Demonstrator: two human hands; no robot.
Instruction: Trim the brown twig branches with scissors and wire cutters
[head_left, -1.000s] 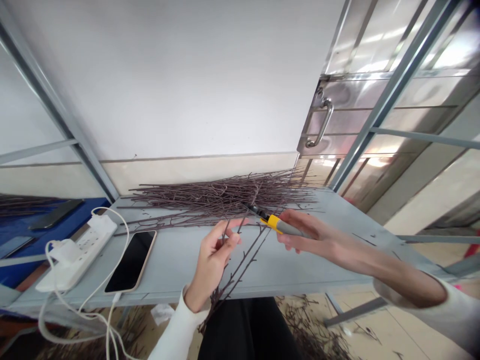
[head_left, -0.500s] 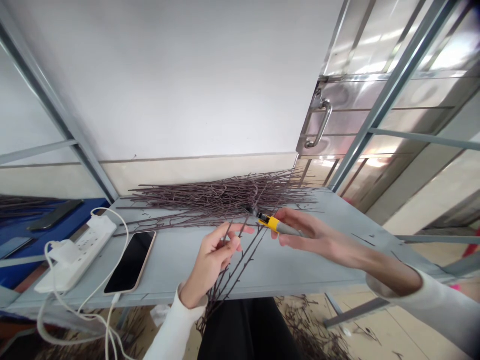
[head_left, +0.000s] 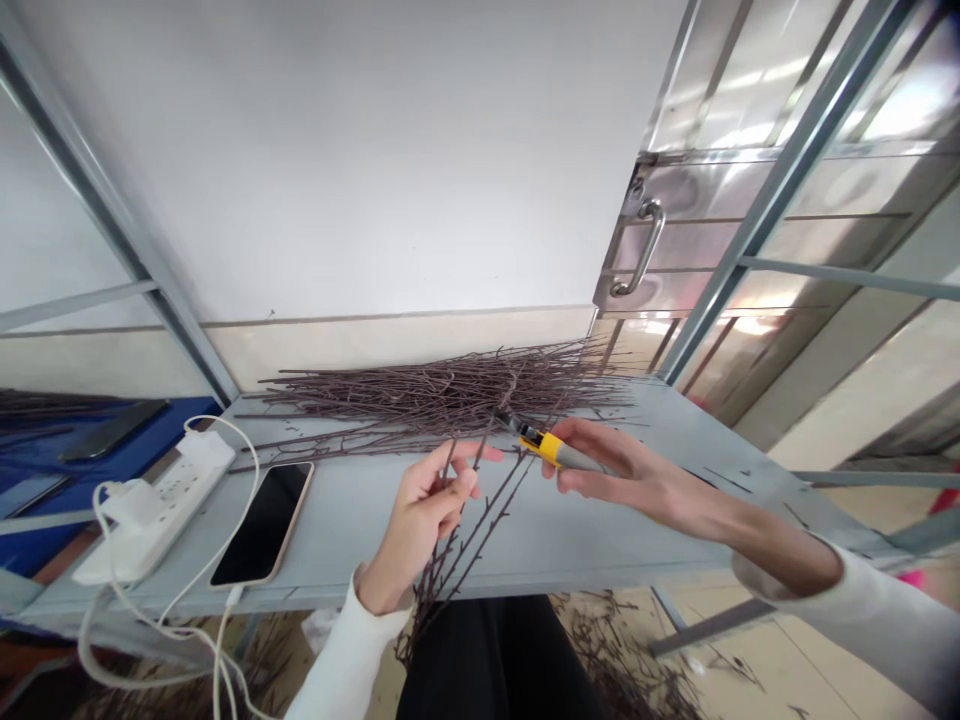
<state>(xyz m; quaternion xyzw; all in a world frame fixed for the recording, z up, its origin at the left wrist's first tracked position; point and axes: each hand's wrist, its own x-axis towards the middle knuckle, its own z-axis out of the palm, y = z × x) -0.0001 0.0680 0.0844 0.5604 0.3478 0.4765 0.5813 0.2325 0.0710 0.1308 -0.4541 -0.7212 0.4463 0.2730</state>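
Observation:
My left hand [head_left: 431,510] is closed on thin dark twigs [head_left: 448,570], which run from between its fingers down past the table's front edge to my lap. In my right hand [head_left: 611,462] are pruning shears [head_left: 555,450] with yellow and grey handles and dark blades. Those blades point up and left, close to the tips of the held twigs; whether they touch one I cannot tell. Behind both hands a long pile of dark twigs [head_left: 397,390] lies across the back of the grey table [head_left: 585,530].
A phone [head_left: 262,522] on a white cable and a white power strip [head_left: 157,510] lie on the left. Short cut pieces [head_left: 727,480] are scattered on the right. Twig scraps [head_left: 630,660] litter the floor below. Metal posts [head_left: 780,190] rise at the table's sides.
My left hand has shifted slightly left with the twigs. The shears' blades have dipped a little to the right; my right hand has hardly moved.

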